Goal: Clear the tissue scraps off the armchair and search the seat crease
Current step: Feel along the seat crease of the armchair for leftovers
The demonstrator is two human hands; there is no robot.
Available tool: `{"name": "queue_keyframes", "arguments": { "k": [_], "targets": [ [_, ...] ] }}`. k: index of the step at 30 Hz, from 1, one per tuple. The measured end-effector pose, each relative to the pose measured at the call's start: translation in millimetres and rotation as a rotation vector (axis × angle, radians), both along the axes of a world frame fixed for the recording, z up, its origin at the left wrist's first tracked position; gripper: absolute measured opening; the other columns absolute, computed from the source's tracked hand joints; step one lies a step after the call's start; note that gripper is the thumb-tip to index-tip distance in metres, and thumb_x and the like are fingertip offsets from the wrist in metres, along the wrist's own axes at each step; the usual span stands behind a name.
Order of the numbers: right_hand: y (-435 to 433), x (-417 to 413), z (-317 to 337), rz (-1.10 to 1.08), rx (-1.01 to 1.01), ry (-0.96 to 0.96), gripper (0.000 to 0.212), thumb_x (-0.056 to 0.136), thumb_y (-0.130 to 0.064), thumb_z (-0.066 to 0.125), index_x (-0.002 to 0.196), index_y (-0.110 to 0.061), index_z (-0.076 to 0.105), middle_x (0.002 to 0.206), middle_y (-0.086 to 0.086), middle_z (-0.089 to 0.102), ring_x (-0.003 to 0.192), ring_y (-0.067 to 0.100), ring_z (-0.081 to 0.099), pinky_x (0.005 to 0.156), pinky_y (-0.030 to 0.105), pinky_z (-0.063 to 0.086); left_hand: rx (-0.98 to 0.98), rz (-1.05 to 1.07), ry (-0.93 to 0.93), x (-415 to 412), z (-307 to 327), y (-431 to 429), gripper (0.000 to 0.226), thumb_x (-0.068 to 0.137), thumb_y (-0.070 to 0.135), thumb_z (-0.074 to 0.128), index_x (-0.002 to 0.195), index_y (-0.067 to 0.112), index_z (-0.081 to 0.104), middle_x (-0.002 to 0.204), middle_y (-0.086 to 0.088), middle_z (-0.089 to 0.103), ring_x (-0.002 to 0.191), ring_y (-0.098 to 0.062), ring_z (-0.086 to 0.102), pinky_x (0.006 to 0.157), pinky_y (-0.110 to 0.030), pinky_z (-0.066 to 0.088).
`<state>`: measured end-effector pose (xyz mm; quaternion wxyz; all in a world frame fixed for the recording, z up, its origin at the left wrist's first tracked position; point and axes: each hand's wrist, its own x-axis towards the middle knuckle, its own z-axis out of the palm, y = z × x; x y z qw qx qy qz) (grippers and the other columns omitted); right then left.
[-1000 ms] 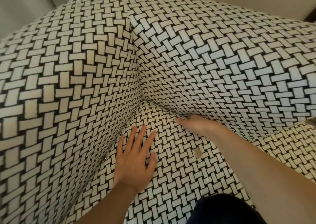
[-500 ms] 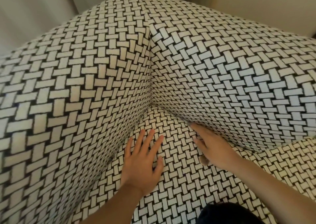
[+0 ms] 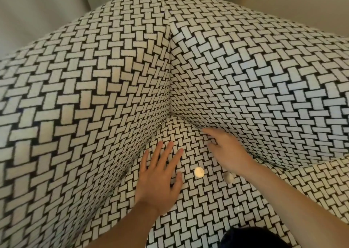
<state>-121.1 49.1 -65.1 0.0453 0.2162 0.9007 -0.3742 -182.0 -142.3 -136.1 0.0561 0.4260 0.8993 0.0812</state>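
Observation:
The armchair (image 3: pixel 94 100) is covered in a black-and-white basket-weave fabric. My left hand (image 3: pixel 160 174) lies flat on the seat cushion with its fingers spread and straight. My right hand (image 3: pixel 224 149) hovers over the seat beside the back crease (image 3: pixel 190 122), fingers loosely bent and holding nothing. Two coins lie on the seat between and below the hands: a bright one (image 3: pixel 199 172) and a duller one (image 3: pixel 228 177). No tissue scraps show in view.
The armrest rises steeply on the left and the backrest (image 3: pixel 255 81) on the right, meeting in a corner above the hands. A pale wall (image 3: pixel 37 11) stands behind the chair. A dark garment (image 3: pixel 251 238) shows at the bottom edge.
My right hand has pulled back out of the back crease. A second coin now lies on the seat beside the first. My left hand has stayed flat.

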Motion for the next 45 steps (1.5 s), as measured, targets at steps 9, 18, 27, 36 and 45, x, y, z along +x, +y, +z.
{"name": "queue_keyframes", "arguments": {
  "k": [9,18,27,36,45],
  "targets": [
    [-30,-71,-29,-0.213,0.297,-0.386,0.059,0.097,-0.043,0.029,0.137,0.0,0.036,0.142,0.02,0.038,0.131,0.034,0.033,0.11,0.043,0.025,-0.004,0.004,-0.041,0,2,0,0.058,0.095,0.048,0.005,0.146,0.031,0.026,0.155,0.003,0.023,0.144,-0.021,0.015,0.108,-0.049,0.016],
    [-34,-85,-31,-0.195,0.41,-0.561,0.066,0.099,-0.044,0.014,0.143,0.005,0.026,0.149,0.023,0.021,0.138,0.034,0.018,0.114,0.043,0.016,-0.005,-0.003,-0.033,-1,2,1,0.055,0.092,0.044,0.025,0.146,0.032,0.025,0.155,0.002,0.024,0.144,-0.022,0.018,0.106,-0.049,0.018],
    [-21,-77,-34,-0.194,0.191,-0.458,0.057,0.099,-0.041,0.023,0.139,-0.002,0.031,0.142,0.021,0.039,0.13,0.033,0.036,0.11,0.041,0.03,-0.001,-0.003,-0.022,0,0,0,0.056,0.092,0.044,0.025,0.147,0.033,0.025,0.155,0.003,0.023,0.145,-0.021,0.015,0.109,-0.049,0.016],
    [-8,-52,-33,-0.169,0.088,-0.255,0.041,0.096,-0.029,0.038,0.131,-0.009,0.046,0.132,0.013,0.052,0.119,0.026,0.048,0.097,0.03,0.038,0.008,-0.003,-0.023,0,0,0,0.057,0.091,0.044,0.028,0.147,0.033,0.026,0.156,0.004,0.022,0.145,-0.02,0.014,0.11,-0.049,0.014],
    [-14,-58,-37,-0.133,0.236,-0.309,0.052,0.098,-0.038,0.033,0.136,-0.003,0.037,0.139,0.018,0.04,0.127,0.031,0.037,0.106,0.037,0.03,0.017,-0.002,-0.024,1,-1,0,0.056,0.091,0.045,0.027,0.146,0.033,0.028,0.156,0.004,0.022,0.145,-0.02,0.015,0.109,-0.049,0.014]
  ]
}}
